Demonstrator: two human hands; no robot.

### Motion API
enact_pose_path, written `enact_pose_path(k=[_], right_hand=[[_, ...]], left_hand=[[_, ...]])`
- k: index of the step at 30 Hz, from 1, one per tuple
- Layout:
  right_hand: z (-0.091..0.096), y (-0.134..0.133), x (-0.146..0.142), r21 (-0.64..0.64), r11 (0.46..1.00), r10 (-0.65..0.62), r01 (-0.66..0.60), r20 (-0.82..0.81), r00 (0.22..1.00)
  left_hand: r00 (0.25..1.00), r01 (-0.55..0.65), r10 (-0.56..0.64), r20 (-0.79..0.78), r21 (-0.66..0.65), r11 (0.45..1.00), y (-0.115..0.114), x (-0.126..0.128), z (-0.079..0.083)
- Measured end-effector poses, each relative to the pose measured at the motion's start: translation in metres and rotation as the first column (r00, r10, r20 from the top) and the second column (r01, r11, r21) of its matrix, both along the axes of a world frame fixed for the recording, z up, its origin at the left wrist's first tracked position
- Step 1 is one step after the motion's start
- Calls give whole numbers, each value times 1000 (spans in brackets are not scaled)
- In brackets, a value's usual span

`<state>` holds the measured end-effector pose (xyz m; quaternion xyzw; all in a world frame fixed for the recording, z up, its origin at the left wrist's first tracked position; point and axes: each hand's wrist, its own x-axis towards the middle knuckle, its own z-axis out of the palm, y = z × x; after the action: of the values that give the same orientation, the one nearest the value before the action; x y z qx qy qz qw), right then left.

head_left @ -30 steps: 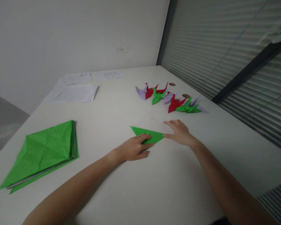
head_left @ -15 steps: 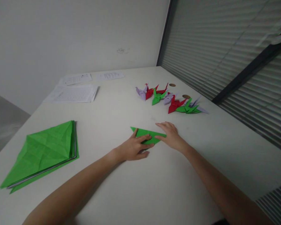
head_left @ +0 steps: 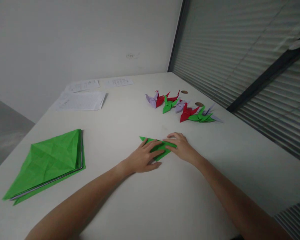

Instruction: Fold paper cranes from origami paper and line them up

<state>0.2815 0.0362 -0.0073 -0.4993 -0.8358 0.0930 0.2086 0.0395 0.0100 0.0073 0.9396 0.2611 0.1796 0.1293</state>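
Observation:
A folded green paper triangle (head_left: pixel 144 139) lies flat on the white table (head_left: pixel 130 116). My left hand (head_left: pixel 143 156) rests on its left and middle part, fingers stretched out flat and pressing it down. My right hand (head_left: pixel 180 146) lies on the triangle's right tip, fingers flat on the paper, touching my left fingertips. Neither hand lifts the paper.
A stack of green paper sheets (head_left: pixel 50 161) lies at the left. Several folded paper cranes in red, green and lilac (head_left: pixel 183 108) sit in a row at the back right, with two coins (head_left: pixel 198 104) near them. Printed white sheets (head_left: pixel 81 100) lie at the far left. Window blinds (head_left: pixel 252 60) run along the right.
My right hand has slid leftwards from beside the triangle's right tip onto the paper, meeting my left fingers. My left hand has barely moved.

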Motion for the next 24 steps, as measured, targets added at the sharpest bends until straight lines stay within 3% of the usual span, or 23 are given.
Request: enact_pose_path(k=[5,9,11,14,16,18,21,24], right_hand=[[2,-2,-3,-9,1000,-9,9,-40,999],[6,-2,-7,-129,991,0,-30,-230,973],[7,-1,-8,-176,983,-14,-57,-377,926],[11,0,-10,-150,988,-62,-26,-550,833],[17,-2,-12,-44,998,-61,42,-608,791],[25,-8,-17,106,989,-13,99,-614,789],[38,-22,-29,252,966,93,55,-541,836],[44,-36,-41,293,955,187,-49,-462,867]], left_hand=[[976,-203,195,95,78,976,0,1,-5],[932,-343,324,166,103,934,-5,0,-6],[873,-427,403,276,30,904,-7,0,-7],[678,-462,544,494,-290,838,-5,1,-11],[558,-299,627,544,-573,763,-1,3,-13],[502,-45,683,530,-773,633,0,7,-12],[450,282,710,542,-841,462,-3,11,-3],[392,444,717,577,-801,402,-10,15,6]])
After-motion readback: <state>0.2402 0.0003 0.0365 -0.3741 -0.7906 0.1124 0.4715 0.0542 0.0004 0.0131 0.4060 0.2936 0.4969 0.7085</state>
